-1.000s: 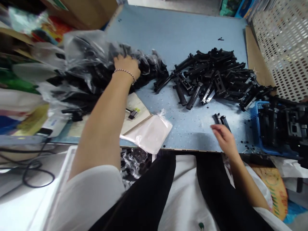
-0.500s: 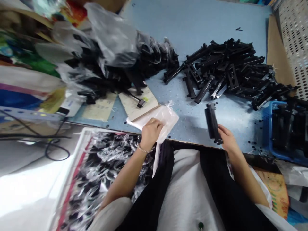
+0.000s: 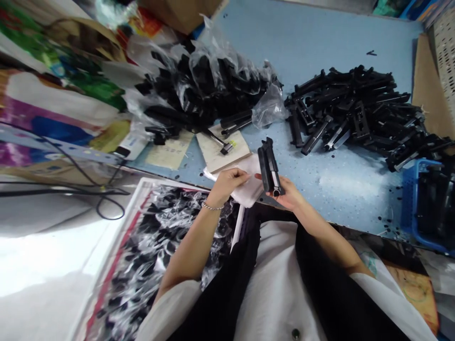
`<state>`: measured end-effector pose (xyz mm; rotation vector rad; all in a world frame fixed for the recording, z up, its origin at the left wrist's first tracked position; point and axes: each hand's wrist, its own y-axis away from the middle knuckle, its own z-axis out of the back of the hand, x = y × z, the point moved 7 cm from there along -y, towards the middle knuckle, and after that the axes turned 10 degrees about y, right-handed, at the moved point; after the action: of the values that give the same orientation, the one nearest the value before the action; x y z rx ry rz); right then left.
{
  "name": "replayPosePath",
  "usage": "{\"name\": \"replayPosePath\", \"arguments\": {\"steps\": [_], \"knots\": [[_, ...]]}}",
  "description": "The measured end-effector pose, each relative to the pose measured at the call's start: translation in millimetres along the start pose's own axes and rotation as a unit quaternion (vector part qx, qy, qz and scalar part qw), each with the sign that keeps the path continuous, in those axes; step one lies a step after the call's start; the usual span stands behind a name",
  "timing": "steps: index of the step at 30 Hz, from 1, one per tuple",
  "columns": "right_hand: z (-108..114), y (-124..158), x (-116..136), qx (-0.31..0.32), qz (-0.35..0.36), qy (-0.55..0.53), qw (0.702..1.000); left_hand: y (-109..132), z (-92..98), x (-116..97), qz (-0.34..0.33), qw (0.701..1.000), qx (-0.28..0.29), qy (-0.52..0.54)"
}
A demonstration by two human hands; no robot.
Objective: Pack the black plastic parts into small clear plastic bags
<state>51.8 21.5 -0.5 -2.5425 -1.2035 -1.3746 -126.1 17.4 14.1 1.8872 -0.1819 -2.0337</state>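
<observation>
Right hand [image 3: 290, 195] holds black part [image 3: 269, 163] near tabletop [image 3: 346, 177] edge; could drop if grip slips. Left hand [image 3: 227, 184], fingers bunched, at plastic bags [image 3: 250, 193]; can't tell if gripping one.

No readable text, numbers or brands. Ref = beige board [image 3: 213, 158]: paper card [image 3: 164, 156] just left of it has faint marks that look like handwriting, too blurred to read. Board's yellow-green mark [image 3: 232, 143] shows no characters I can make out. Colored bag [image 3: 57, 113], well left of board: lettering not resolvable. White box [image 3: 135, 147], left of board: any print too small.
</observation>
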Motion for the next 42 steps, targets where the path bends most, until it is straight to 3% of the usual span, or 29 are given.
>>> {"name": "replayPosePath", "arguments": {"steps": [4, 11, 16, 19, 22, 25, 27, 31, 33, 36, 39, 42], "knots": [[0, 1, 1, 0.004, 0.007, 0.01, 1.0, -1, 0.0, 2, 0.004, 1.0, 0.021, 0.003], [-7, 2, 9, -0.011, 0.01, 0.043, 0.999, -2, 9.5, 0, -0.007, 0.996, -0.015, 0.084], [-11, 1, 9, -0.002, 0.009, 0.062, 0.998, -3, 5.8, 3, -0.028, 0.998, -0.056, 0.031], [-8, -7, -1, -0.017, -0.001, 0.045, 0.999, 1, 7.5, -7, -0.101, 0.992, -0.065, -0.038], [1, -13, -8, -0.055, -0.007, 0.053, 0.997, 14, 9.5, -30, -0.235, 0.945, -0.048, -0.223], [9, -5, -5, -0.074, 0.005, 0.073, 0.995, 22, 7.8, -39, -0.293, 0.887, -0.01, -0.358], [9, 6, -7, -0.038, -0.011, 0.072, 0.997, 20, 9.3, -38, -0.289, 0.883, 0.004, -0.371], [3, 26, -35, 0.063, -0.123, 0.042, 0.989, 18, 10.7, -35, -0.281, 0.9, 0.012, -0.332], [6, 24, -47, 0.056, -0.146, 0.025, 0.987, 26, 4.4, -33, -0.295, 0.897, 0.021, -0.329], [13, 12, -51, 0.002, -0.124, 0.008, 0.992, 53, -18.0, -29, -0.337, 0.876, 0.042, -0.343], [13, 5, -40, -0.033, -0.068, 0.023, 0.997, 84, -47.2, -25, -0.379, 0.858, 0.085, -0.336], [13, 9, -25, -0.051, -0.006, 0.078, 0.996, 98, -56.5, -25, -0.387, 0.868, 0.075, -0.301]]}}
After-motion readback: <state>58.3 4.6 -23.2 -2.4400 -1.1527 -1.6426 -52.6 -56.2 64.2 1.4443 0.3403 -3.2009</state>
